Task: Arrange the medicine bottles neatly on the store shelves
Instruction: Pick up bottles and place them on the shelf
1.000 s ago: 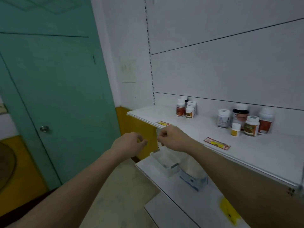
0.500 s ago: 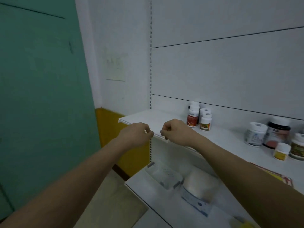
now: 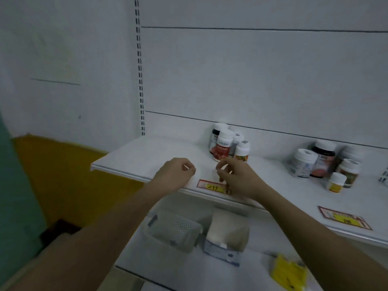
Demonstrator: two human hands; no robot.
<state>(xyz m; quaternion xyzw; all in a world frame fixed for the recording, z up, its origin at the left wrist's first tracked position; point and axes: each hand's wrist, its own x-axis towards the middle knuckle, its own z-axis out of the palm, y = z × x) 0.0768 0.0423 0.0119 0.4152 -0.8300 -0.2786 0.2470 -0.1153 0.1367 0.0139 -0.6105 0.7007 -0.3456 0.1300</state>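
Both arms reach forward over the front of the white shelf (image 3: 134,156), and neither hand holds a bottle. The left hand (image 3: 174,172) hovers at the shelf's front edge with its fingers curled into a loose fist around nothing visible. The right hand (image 3: 237,178) sits just beside it, partly over the red and yellow price tag (image 3: 211,186) that lies on the shelf lip; its fingers are curled too, and whether they pinch the tag or close on nothing cannot be told.

The medicine bottles stand in 2 loose clusters. The near cluster (image 3: 228,143) sits by the back panel just beyond the right hand, about 4 white-capped bottles bunched together, the front red-labelled bottle (image 3: 222,147) hiding those behind. The far cluster (image 3: 323,162) stands well apart to the right, with a wide white jar (image 3: 302,163), a dark bottle (image 3: 322,158) and a small yellow-labelled bottle (image 3: 336,182) out in front. A second price tag (image 3: 344,217) lies on the shelf further right.

This looks like the approach to the near cluster, with sorting not yet begun. The next move likely calls for the right hand to open and take the red-labelled bottle by its body, then set it in a straight row, labels facing out, without knocking the crowded neighbours over.

On the lower shelf (image 3: 189,267) sit a clear plastic box (image 3: 174,229), a pale packet (image 3: 228,229) and something yellow (image 3: 287,271).
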